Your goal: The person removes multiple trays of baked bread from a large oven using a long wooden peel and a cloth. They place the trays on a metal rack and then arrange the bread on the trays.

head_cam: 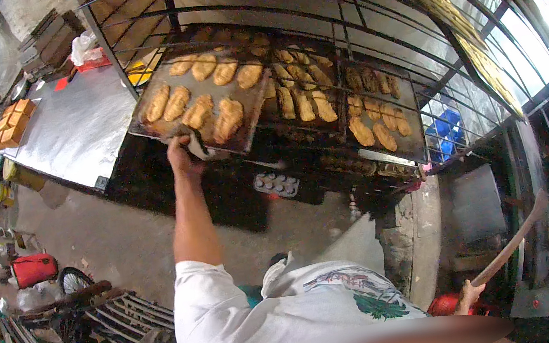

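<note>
My left hand (184, 155) reaches out and grips the near edge of a metal baking tray (166, 130) through a folded cloth (199, 148). Browned, flat oblong breads (197, 111) lie on this tray in two rows. It rests at least partly within a dark metal rack (341, 18), where other trays hold more breads (304, 105). At the lower right, my right hand (470, 296) is closed around a long wooden handle (511, 240), which slants up to the right. The handle's far end is not clearly seen.
Left of the rack stands a metal-topped table (81, 126) with square loaves (13, 124). A muffin tin (277, 184) sits below the trays. A slatted metal rack (126, 321), a wheel (74, 280) and a red container (34, 269) are at the lower left. Metal equipment (548, 295) stands right.
</note>
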A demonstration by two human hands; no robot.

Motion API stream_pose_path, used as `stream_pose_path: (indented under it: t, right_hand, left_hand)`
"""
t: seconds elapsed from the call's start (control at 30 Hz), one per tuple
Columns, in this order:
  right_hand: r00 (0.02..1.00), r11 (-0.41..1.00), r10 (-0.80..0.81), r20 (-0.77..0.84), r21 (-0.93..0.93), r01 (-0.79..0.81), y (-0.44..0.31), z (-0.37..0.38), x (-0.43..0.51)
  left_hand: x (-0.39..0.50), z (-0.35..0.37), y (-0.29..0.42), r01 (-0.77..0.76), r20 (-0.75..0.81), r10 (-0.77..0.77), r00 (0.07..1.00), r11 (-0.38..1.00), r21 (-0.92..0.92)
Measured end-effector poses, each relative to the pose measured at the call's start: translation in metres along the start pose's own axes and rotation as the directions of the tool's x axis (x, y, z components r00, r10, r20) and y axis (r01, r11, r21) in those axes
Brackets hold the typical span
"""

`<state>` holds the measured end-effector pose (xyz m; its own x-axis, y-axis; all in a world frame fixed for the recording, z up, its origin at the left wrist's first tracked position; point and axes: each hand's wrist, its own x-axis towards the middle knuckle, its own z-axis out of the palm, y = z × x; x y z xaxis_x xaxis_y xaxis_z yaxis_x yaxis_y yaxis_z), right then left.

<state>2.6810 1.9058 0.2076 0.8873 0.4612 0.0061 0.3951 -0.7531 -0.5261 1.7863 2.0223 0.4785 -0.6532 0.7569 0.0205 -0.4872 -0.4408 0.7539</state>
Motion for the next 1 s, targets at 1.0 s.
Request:
stream_pose_path:
  t: [1.0]
  right_hand:
    - [0.995, 0.955, 0.021, -0.099, 0.298, 0.009, -0.026, -0.078, 0.027]
  left_hand:
    - [-0.148, 0.240, -0.230, 0.404, 0.462, -0.415, 0.784, 0.906, 0.128]
